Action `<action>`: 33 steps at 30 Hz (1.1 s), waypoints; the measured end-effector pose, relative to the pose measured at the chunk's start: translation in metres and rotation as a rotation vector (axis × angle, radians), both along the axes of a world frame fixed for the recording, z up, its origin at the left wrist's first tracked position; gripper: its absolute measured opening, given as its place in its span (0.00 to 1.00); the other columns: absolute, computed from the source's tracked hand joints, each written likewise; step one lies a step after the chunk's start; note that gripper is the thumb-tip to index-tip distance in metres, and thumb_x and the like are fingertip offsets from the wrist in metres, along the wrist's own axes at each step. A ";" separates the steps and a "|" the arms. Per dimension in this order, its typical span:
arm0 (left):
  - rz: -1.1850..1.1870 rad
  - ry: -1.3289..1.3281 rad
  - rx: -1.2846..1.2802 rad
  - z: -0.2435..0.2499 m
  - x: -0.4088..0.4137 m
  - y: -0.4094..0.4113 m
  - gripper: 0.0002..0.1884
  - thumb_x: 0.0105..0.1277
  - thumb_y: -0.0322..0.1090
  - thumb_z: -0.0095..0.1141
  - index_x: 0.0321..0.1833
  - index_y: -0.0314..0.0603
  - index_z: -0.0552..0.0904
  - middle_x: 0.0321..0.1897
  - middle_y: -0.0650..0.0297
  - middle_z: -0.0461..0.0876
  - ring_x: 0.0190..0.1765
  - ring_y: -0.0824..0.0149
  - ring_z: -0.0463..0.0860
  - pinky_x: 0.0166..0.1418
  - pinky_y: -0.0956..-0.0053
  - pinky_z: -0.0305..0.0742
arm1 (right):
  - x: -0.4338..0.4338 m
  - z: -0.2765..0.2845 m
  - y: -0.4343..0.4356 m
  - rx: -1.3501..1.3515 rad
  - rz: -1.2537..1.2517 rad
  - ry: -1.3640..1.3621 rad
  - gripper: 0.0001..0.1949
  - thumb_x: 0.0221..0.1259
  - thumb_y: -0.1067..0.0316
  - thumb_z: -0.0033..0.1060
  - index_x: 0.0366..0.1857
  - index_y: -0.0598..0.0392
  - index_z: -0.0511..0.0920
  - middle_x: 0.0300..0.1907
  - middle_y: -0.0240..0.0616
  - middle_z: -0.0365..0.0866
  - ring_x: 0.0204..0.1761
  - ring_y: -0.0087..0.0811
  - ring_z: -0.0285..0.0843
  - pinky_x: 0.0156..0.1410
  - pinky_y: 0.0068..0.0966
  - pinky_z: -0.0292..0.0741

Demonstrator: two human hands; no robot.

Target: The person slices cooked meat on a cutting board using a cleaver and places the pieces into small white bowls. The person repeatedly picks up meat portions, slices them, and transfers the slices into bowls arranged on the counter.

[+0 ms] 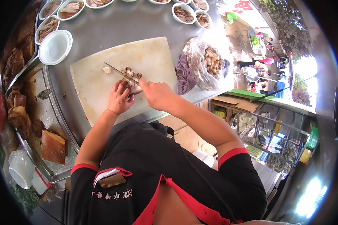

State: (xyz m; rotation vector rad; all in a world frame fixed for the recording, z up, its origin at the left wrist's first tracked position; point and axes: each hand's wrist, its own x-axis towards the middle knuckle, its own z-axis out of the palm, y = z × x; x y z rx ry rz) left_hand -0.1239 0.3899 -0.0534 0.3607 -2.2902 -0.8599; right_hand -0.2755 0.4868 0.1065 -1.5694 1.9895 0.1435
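My right hand point(157, 95) grips a knife, its narrow-looking blade point(117, 71) pointing up and left over a pale cutting board point(95, 92). Under my left hand point(120, 96), whose curled fingers press down beside the blade, lies a piece of cooked meat point(135, 89). Small cut bits of meat point(128, 71) are heaped on the far side of the blade. One pale bit point(106, 70) lies apart near the knife's tip. The knife's handle is hidden in my right fist.
A purple cloth point(186, 75) and a plastic bag of chopped meat point(212, 63) sit right of the board. White bowls of sliced meat point(183, 13) line the far edge; empty stacked bowls point(55, 47) stand left. A metal tray point(52, 105) holds meat chunks point(53, 146). People are in the background.
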 end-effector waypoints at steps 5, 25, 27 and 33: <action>-0.027 -0.038 0.022 -0.003 0.003 0.005 0.19 0.47 0.26 0.68 0.45 0.41 0.82 0.52 0.52 0.80 0.60 0.44 0.78 0.58 0.53 0.80 | 0.013 -0.062 0.023 -0.079 -0.063 0.032 0.17 0.62 0.72 0.56 0.54 0.62 0.67 0.40 0.56 0.86 0.37 0.57 0.87 0.39 0.49 0.82; 0.069 -0.018 -0.015 -0.008 0.021 0.010 0.17 0.46 0.25 0.68 0.42 0.40 0.83 0.53 0.54 0.81 0.60 0.46 0.79 0.60 0.56 0.81 | 0.036 -0.057 0.016 -0.122 -0.014 0.048 0.17 0.63 0.74 0.54 0.55 0.63 0.67 0.36 0.54 0.87 0.33 0.56 0.88 0.36 0.49 0.82; 0.050 -0.022 -0.004 -0.003 0.029 0.017 0.18 0.46 0.24 0.68 0.43 0.39 0.83 0.53 0.54 0.81 0.58 0.46 0.80 0.60 0.55 0.81 | 0.025 -0.045 -0.006 -0.104 0.062 0.045 0.18 0.62 0.74 0.54 0.56 0.63 0.67 0.37 0.55 0.87 0.34 0.56 0.88 0.36 0.49 0.82; 0.026 -0.016 -0.003 -0.005 0.036 0.012 0.16 0.47 0.24 0.66 0.42 0.39 0.83 0.51 0.53 0.81 0.56 0.47 0.80 0.60 0.56 0.81 | 0.033 -0.051 0.024 -0.083 0.024 0.002 0.21 0.61 0.74 0.56 0.58 0.65 0.68 0.36 0.54 0.87 0.36 0.54 0.88 0.37 0.48 0.82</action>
